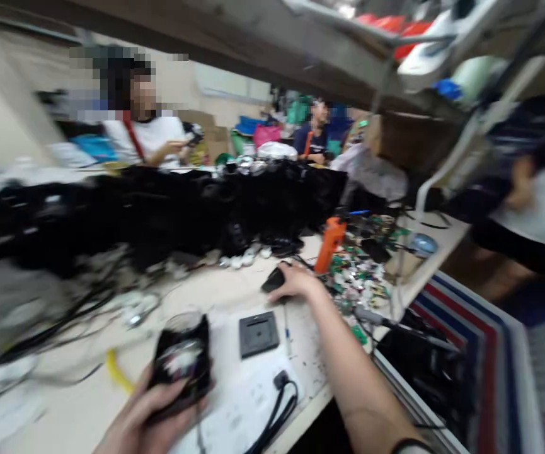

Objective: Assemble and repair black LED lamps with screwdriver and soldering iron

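Note:
My left hand (147,407) is wrapped round an open black plastic housing (159,356), with pale and shiny parts inside that are too blurred to name. Farther out over the table, my right hand (295,282) has its fingers bent around a small dark piece (273,280); its kind is unclear. Between the two hands a square black plastic cover (259,334) lies flat. A thin screwdriver-like rod (287,329) lies just below my right hand.
An orange upright tool (331,244) stands beside a heap of small circuit boards (360,277). Black parts are piled along the back (229,202). A black cable (279,410) lies in front, a yellow strip (118,372) to the left. Several people are around the bench.

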